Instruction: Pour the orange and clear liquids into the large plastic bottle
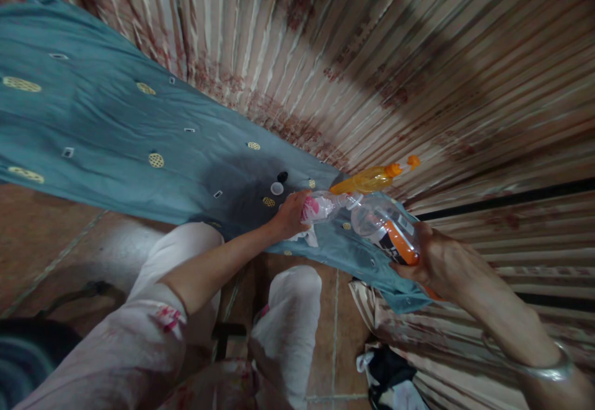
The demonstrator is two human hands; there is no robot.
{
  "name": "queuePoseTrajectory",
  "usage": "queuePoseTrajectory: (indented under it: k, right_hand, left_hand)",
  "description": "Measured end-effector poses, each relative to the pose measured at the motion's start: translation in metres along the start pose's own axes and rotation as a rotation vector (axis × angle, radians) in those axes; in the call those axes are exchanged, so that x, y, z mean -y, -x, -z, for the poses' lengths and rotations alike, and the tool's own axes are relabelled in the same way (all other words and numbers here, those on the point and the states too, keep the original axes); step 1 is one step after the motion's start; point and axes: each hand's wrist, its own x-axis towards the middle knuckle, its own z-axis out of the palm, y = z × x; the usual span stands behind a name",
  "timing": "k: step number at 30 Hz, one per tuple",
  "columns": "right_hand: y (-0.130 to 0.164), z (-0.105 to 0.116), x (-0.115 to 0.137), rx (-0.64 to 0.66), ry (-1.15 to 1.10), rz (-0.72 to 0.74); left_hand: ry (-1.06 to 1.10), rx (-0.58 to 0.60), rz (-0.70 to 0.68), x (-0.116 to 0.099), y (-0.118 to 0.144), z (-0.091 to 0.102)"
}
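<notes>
My left hand (292, 213) is closed around a small clear plastic bottle (325, 205) with a pink label, tilted on its side. My right hand (432, 258) grips a larger clear plastic bottle (369, 216), which has an orange and black label. The necks of the two bottles meet mouth to mouth, or nearly so; I cannot tell if they touch. Just beyond them lies a yellow-orange bottle (367, 180), with an orange cap piece (413, 162) past its neck. A white cap (277, 188) and a black cap (282, 176) sit beyond my left hand. Crumpled white tissue (311, 236) shows below it.
A teal cloth (111, 124) with yellow pineapple prints covers the long narrow surface. Pleated patterned curtains (288, 38) hang along its far side and right end. Dark and white fabric (390, 376) lies on the tiled floor (334, 335). A dark round object (32, 360) stands at lower left.
</notes>
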Motion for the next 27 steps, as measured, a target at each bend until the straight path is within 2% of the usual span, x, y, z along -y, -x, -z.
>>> queuePoseTrajectory:
  k: [12, 20, 27]
  right_hand:
    - [-0.001, -0.001, 0.0, -0.001, -0.005, -0.004]
    - [-0.003, -0.031, -0.014, -0.183, 0.042, 0.064]
    - [-0.004, -0.029, -0.012, -0.127, 0.029, 0.046]
  left_hand:
    - [0.008, -0.017, -0.006, 0.003, -0.001, -0.003]
    - [0.012, -0.025, -0.045, 0.012, -0.001, -0.005]
    - [0.01, -0.031, -0.033, 0.011, -0.001, -0.006]
